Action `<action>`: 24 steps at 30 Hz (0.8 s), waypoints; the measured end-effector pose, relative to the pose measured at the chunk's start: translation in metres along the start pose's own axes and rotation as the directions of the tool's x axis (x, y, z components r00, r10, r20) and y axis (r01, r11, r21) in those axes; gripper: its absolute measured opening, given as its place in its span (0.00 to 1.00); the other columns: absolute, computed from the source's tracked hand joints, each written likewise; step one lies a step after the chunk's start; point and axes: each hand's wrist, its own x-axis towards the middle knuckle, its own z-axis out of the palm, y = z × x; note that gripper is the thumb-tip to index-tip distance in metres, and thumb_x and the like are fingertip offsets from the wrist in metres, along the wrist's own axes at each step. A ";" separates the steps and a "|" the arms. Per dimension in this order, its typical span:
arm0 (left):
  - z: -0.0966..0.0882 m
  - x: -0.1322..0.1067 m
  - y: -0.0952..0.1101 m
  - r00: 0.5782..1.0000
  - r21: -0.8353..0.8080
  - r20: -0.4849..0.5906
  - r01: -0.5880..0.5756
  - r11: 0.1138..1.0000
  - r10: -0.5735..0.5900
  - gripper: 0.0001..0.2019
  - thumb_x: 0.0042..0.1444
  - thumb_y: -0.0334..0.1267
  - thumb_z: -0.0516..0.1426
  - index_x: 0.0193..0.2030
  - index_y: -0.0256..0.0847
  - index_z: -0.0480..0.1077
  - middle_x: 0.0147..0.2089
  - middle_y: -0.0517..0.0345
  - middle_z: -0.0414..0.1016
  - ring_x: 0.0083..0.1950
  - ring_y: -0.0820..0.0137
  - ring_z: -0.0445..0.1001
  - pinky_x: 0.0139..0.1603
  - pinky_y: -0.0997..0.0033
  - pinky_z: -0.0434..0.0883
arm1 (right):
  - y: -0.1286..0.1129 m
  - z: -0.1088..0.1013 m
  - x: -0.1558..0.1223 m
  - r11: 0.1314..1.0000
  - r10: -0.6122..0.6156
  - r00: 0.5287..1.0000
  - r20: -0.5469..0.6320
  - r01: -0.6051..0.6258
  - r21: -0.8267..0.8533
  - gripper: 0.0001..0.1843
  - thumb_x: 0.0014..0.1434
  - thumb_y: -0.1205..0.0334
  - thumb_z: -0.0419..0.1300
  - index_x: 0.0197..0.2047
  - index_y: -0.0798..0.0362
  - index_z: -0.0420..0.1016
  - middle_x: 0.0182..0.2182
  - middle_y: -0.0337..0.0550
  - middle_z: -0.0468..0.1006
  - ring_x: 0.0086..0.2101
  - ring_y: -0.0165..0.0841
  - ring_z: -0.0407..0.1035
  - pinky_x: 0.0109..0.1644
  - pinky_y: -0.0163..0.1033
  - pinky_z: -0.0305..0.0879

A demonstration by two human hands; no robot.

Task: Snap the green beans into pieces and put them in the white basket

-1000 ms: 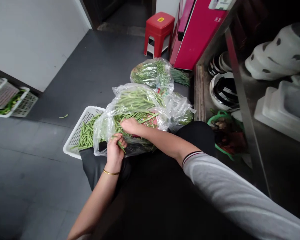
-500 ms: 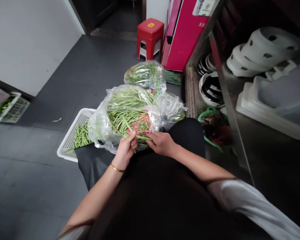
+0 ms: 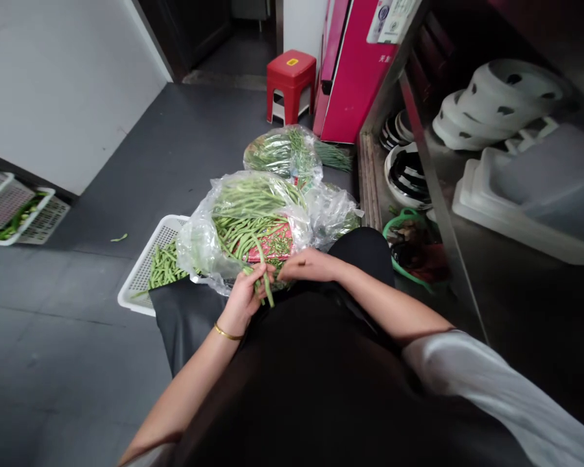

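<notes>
My left hand [image 3: 243, 296] is closed around a few long green beans [image 3: 268, 293], whose ends hang below the fingers. Just right of it, my right hand [image 3: 310, 264] has its fingers pressed together and pointing left and down; whatever sits at their tips is hidden. Both hands are at the near edge of an open clear plastic bag [image 3: 194, 237] full of long green beans [image 3: 246, 201]. On a red patterned surface [image 3: 272, 233] by the bag's mouth lie small green bits. A white basket [image 3: 135, 288] left of the bag holds short bean pieces [image 3: 164, 267].
Behind stand another bag of green stalks [image 3: 272, 152] and a red stool [image 3: 291, 81]. A pink cabinet [image 3: 355, 84] and a metal shelf [image 3: 440, 188] with white containers [image 3: 486, 194] flank the right. A green basket [image 3: 400, 217] sits beneath; stacked baskets [image 3: 43, 220] stand left.
My right hand has come off the beans in my left hand and turned downward beside them. The held beans now hang more steeply. The view has shifted slightly.
</notes>
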 end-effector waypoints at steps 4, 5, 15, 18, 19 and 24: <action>-0.007 -0.006 0.004 0.992 0.088 0.121 0.024 0.996 -0.034 0.12 0.47 0.41 0.60 0.28 0.32 0.74 0.15 0.63 0.60 0.14 0.80 0.55 0.14 0.79 0.50 | 0.015 -0.008 0.020 0.932 0.284 0.958 0.027 -0.283 0.228 0.25 0.53 0.40 0.56 0.33 0.57 0.74 0.18 0.35 0.70 0.17 0.23 0.61 0.21 0.29 0.58; -0.008 -0.006 0.004 0.990 0.122 0.135 0.026 0.992 -0.043 0.11 0.47 0.41 0.60 0.27 0.31 0.74 0.15 0.63 0.59 0.14 0.80 0.54 0.14 0.79 0.49 | 0.016 -0.007 0.026 0.910 0.306 0.949 -0.076 -0.268 0.317 0.27 0.55 0.39 0.53 0.33 0.57 0.73 0.17 0.35 0.69 0.16 0.23 0.60 0.20 0.29 0.57; -0.010 0.004 0.004 0.994 -0.122 -0.106 -0.051 0.991 0.038 0.12 0.49 0.41 0.60 0.25 0.34 0.68 0.16 0.64 0.61 0.14 0.81 0.55 0.13 0.80 0.54 | 0.004 0.033 0.027 0.991 0.054 0.866 -0.497 0.017 0.136 0.15 0.55 0.49 0.57 0.29 0.53 0.70 0.21 0.40 0.73 0.24 0.31 0.69 0.29 0.37 0.69; -0.011 0.007 0.025 0.974 -0.285 -0.172 -0.190 0.939 0.145 0.11 0.53 0.41 0.58 0.26 0.35 0.66 0.17 0.66 0.61 0.15 0.82 0.58 0.14 0.82 0.57 | 0.009 0.037 0.025 0.946 0.186 0.846 -0.499 -0.018 0.322 0.16 0.56 0.49 0.55 0.29 0.54 0.68 0.15 0.35 0.69 0.16 0.28 0.65 0.21 0.35 0.66; -0.012 0.009 0.032 0.956 -0.291 -0.232 -0.243 0.925 0.178 0.11 0.54 0.41 0.58 0.26 0.36 0.65 0.17 0.65 0.62 0.15 0.81 0.59 0.16 0.82 0.59 | 0.009 0.038 0.025 0.930 0.205 0.848 -0.489 -0.012 0.368 0.15 0.54 0.50 0.57 0.29 0.54 0.67 0.15 0.35 0.69 0.16 0.28 0.65 0.21 0.34 0.65; -0.006 0.012 0.035 0.981 -0.023 -0.163 -0.112 0.993 0.107 0.11 0.49 0.39 0.63 0.29 0.35 0.66 0.21 0.61 0.69 0.18 0.76 0.67 0.19 0.78 0.65 | 0.011 0.038 0.028 0.901 0.261 0.940 -0.219 -0.155 0.405 0.18 0.52 0.47 0.60 0.28 0.55 0.67 0.15 0.34 0.69 0.14 0.27 0.64 0.19 0.32 0.62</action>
